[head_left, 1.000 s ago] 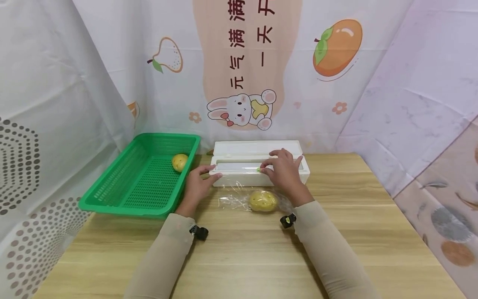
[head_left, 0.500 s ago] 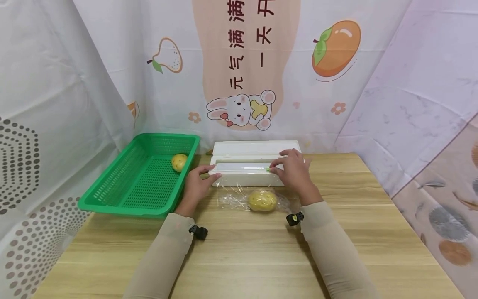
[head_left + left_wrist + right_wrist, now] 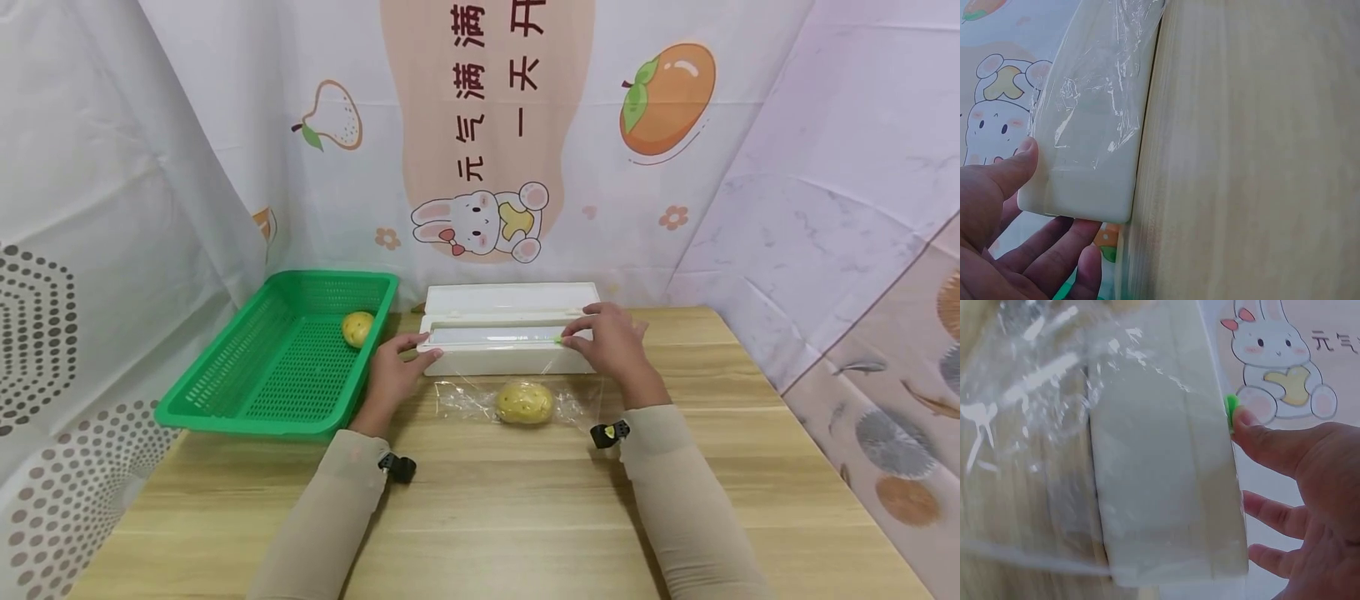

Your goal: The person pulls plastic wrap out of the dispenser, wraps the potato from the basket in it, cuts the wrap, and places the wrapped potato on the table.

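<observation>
A white cling film dispenser box [image 3: 495,362] stands at the back of the table, its lid [image 3: 513,295] raised. My left hand [image 3: 392,377] grips the box's left end between thumb and fingers. With thumb and forefinger, my right hand [image 3: 618,350] pinches a small green slide cutter [image 3: 558,339] near the right end of the box's top. From the front of the box, clear cling film [image 3: 457,402] spreads down over a yellow potato [image 3: 525,403]. In the right wrist view the green cutter [image 3: 1230,407] shows at the thumb tip, and the film [image 3: 1041,381] drapes across the box.
A green plastic basket [image 3: 168,412] stands on the left, close to my left forearm, with another potato [image 3: 357,329] inside. The wooden table [image 3: 495,517] reaches up to a printed curtain [image 3: 337,208] behind the box.
My right hand has slid the green cutter to the right along the box, from past the middle to near the right end. The left hand keeps its place.
</observation>
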A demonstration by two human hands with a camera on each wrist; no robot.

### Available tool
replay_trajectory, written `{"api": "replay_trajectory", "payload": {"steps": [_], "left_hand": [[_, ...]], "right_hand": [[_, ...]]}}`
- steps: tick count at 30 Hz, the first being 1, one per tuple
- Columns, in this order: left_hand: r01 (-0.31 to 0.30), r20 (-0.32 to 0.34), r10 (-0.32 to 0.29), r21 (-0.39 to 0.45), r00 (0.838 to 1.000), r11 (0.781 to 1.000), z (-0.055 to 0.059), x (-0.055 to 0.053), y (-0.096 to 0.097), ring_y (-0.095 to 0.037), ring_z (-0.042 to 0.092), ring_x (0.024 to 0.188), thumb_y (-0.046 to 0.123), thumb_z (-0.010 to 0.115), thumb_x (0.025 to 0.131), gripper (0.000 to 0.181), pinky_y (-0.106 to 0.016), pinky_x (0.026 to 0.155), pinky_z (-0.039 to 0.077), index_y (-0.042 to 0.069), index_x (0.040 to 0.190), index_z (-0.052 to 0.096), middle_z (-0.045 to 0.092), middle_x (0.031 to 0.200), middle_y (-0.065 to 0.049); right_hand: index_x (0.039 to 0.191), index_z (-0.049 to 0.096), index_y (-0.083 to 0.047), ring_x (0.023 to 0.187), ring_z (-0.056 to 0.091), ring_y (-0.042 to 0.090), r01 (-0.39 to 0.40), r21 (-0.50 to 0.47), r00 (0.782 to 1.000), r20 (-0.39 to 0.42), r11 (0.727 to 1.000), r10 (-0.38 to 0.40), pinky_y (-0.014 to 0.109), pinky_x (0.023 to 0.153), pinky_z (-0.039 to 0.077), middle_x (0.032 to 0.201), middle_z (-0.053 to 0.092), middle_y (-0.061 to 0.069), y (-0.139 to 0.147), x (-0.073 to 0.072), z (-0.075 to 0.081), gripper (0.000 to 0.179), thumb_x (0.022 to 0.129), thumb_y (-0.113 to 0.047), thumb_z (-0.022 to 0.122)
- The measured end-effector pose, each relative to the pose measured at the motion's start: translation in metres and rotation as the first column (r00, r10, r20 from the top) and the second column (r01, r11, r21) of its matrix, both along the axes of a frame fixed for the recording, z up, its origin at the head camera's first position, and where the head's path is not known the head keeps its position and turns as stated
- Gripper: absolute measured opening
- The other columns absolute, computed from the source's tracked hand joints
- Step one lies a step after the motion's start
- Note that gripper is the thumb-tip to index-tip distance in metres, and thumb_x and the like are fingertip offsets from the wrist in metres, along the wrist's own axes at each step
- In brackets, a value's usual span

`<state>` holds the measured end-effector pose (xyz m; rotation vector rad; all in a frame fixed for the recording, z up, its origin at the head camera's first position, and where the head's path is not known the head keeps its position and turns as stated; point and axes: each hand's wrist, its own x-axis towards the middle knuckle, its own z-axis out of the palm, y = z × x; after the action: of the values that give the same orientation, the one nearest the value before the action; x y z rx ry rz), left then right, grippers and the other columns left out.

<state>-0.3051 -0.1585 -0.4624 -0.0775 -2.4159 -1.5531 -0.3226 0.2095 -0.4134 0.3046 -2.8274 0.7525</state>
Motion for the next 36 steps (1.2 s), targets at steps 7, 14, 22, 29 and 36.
{"api": "replay_trajectory", "payload": {"steps": [7, 14, 22, 29, 36], "left_hand": [[0.004, 0.008, -0.004, -0.003, 1.000, 1.000, 0.000, 0.000, -0.002, -0.027, 0.061, 0.130, 0.028, 0.085, 0.088, 0.045, -0.046, 0.105, 0.052, 0.009, 0.126, 0.073, 0.070, 0.133, -0.011], [0.009, -0.008, -0.009, -0.007, 1.000, 1.000, -0.001, 0.000, 0.000, -0.030, 0.061, 0.129, 0.027, 0.085, 0.088, 0.045, -0.048, 0.104, 0.053, 0.009, 0.127, 0.073, 0.070, 0.132, -0.014], [0.003, 0.002, -0.003, -0.008, 1.000, 1.000, 0.002, 0.001, 0.002, -0.030, 0.061, 0.131, 0.027, 0.085, 0.087, 0.046, -0.047, 0.107, 0.051, 0.009, 0.127, 0.072, 0.070, 0.134, -0.014], [0.005, -0.006, -0.005, -0.002, 1.000, 1.000, 0.004, 0.003, 0.002, -0.031, 0.060, 0.131, 0.026, 0.085, 0.087, 0.045, -0.049, 0.109, 0.049, 0.008, 0.127, 0.072, 0.070, 0.133, -0.014], [0.002, 0.000, -0.002, -0.003, 1.000, 1.000, 0.005, 0.003, 0.001, -0.031, 0.060, 0.131, 0.027, 0.085, 0.088, 0.044, -0.048, 0.108, 0.049, 0.008, 0.126, 0.073, 0.070, 0.133, -0.013]], "right_hand": [[0.096, 0.082, -0.028, 0.146, 0.034, 0.051, 0.001, -0.040, 0.998, 0.063, 0.999, 0.001, 0.090, 0.104, -0.007, 0.150, 0.055, 0.015, 0.009, 0.000, 0.001, 0.007, 0.094, -0.033, 0.078], [0.095, 0.083, -0.022, 0.145, 0.040, 0.043, -0.023, -0.073, 0.996, 0.084, 0.997, 0.029, 0.084, 0.112, 0.011, 0.145, 0.059, 0.020, 0.014, -0.001, 0.001, 0.007, 0.094, -0.027, 0.078], [0.097, 0.082, -0.010, 0.140, 0.046, 0.044, -0.109, -0.102, 0.992, 0.049, 0.989, 0.115, 0.059, 0.118, 0.034, 0.124, 0.071, 0.023, 0.018, -0.005, 0.000, 0.010, 0.094, -0.018, 0.078], [0.098, 0.081, -0.010, 0.142, 0.044, 0.044, -0.111, -0.116, 0.990, 0.069, 0.987, 0.119, 0.062, 0.118, 0.034, 0.137, 0.062, 0.027, 0.022, -0.004, 0.002, 0.011, 0.096, -0.018, 0.076], [0.098, 0.080, -0.008, 0.139, 0.046, 0.046, -0.127, -0.082, 0.991, 0.043, 0.989, 0.130, 0.064, 0.112, 0.039, 0.142, 0.057, 0.028, 0.031, -0.002, 0.001, 0.010, 0.096, -0.016, 0.075]]}}
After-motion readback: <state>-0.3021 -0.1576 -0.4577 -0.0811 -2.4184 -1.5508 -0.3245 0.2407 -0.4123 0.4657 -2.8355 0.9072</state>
